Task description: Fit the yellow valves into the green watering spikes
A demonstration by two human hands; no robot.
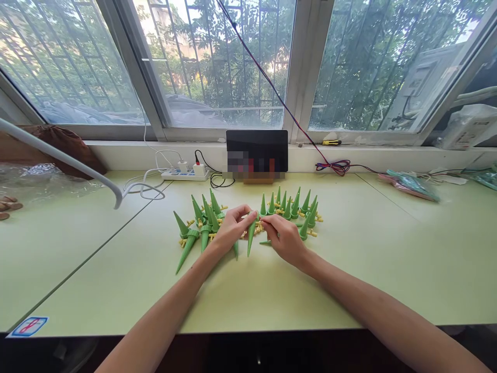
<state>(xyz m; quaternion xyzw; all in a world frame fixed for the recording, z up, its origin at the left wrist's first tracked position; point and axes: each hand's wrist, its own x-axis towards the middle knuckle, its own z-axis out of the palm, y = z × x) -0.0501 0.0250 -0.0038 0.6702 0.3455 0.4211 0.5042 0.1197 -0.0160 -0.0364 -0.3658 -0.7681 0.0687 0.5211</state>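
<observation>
Window point(217, 62): metal-framed panes behind the desk, w/ bars & trees outside.
Desk point(272, 305): pale green top, seams running across; spikes & hands mid-top.
Tablet point(257, 147): propped on wooden stand point(258, 181) at back, facing the person; part of screen pixelated.
Power strip point(185, 176): back of desk, L of tablet, w/ plugs in & cables looped by it.
Sill knife point(331, 142): yellow/blk utility knife, R of tablet; wire coil point(337, 167) below it on desk.
L group of spikes point(187, 251): green plastic w/ yellow side fittings, beside L hand; some upright, some lying w/ tips twd near edge.
R group of spikes point(287, 210): same kind, mostly upright, behind & beside R hand.
Held spike point(251, 241): b/w the hands, mid-desk, head up at the thumb, tip slanting down twd the person.
L hand point(235, 225): thumb & fingers closed on held spike near its head.
R hand point(286, 238): fingertips in a narrow pinch right by the head; can't tell if a yellow fitting is in them, too small.
Spike-head work: prob. fitting or adjusting a small part at the head.
Fingertips next: would call for L grip kept firm, spike not twisting, while R applies a fine push or turn, aligned w/ the head.
</observation>
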